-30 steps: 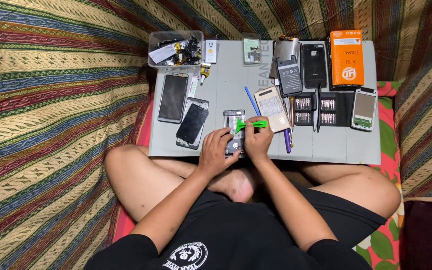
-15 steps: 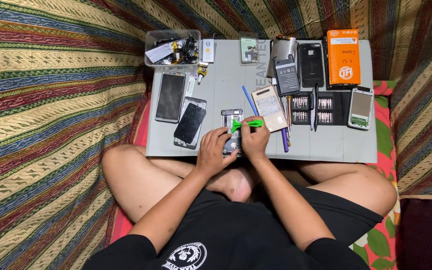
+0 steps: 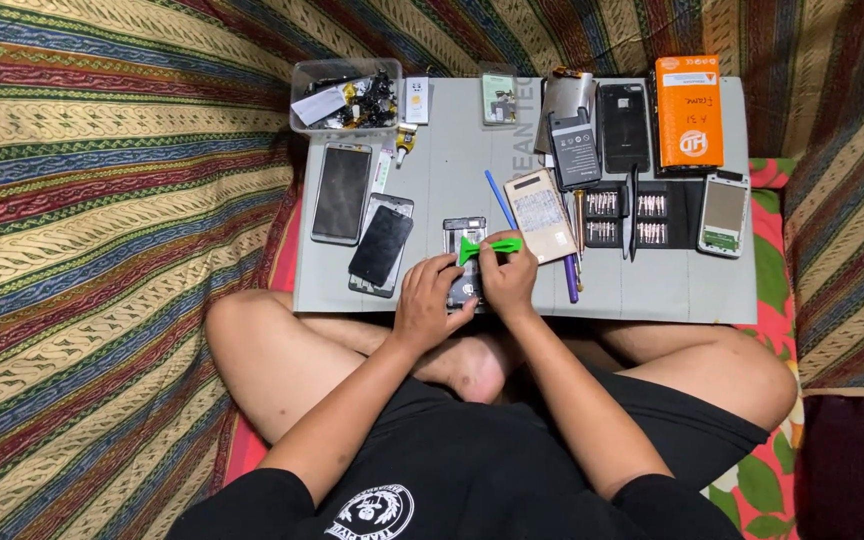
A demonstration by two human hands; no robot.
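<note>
While pressed down: opened phone (image 3: 464,262), green tool (image 3: 487,246).

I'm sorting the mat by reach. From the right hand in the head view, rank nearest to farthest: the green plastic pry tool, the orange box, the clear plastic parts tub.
1. Green plastic pry tool: held in the right hand.
2. Orange box: far right corner of the mat, up and to the right.
3. Clear plastic parts tub: far left corner, slightly farther off.

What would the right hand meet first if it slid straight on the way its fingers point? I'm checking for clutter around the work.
The right hand points up and slightly left, over the opened phone. Beyond that, the blue stick tool probably comes first, though depth is unclear.
</note>
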